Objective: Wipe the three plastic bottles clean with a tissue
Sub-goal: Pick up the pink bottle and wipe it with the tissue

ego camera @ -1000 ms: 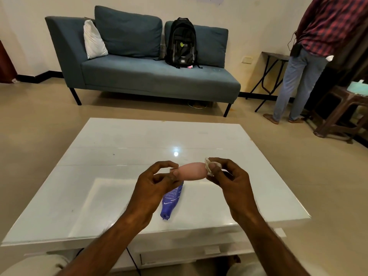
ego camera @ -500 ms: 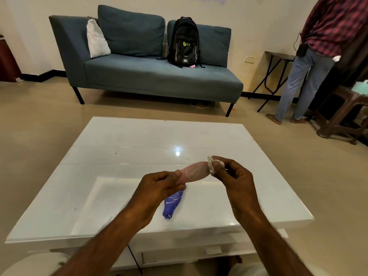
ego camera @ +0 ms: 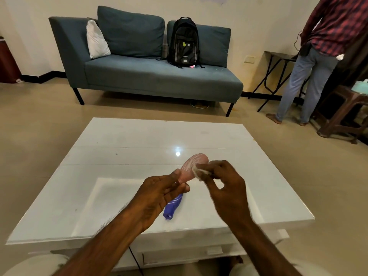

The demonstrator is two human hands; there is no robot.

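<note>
Just below the middle of the frame, my left hand point(ego camera: 159, 194) pinches the lower end of a small pink plastic bottle point(ego camera: 192, 166) between fingertips, tilting it up and away. My right hand point(ego camera: 221, 182) pinches a crumpled white tissue point(ego camera: 199, 172) against its side. A purple plastic bottle point(ego camera: 173, 206) lies on the glossy white table point(ego camera: 99, 176) beneath. A third bottle isn't visible. My hold is shallow, so hard rubbing could probably lever the bottle loose.

The left hand point(ego camera: 157, 196) hides the blue bottle's point(ego camera: 172, 206) upper end; the pink bottle point(ego camera: 192, 166) is motion-blurred.
</note>
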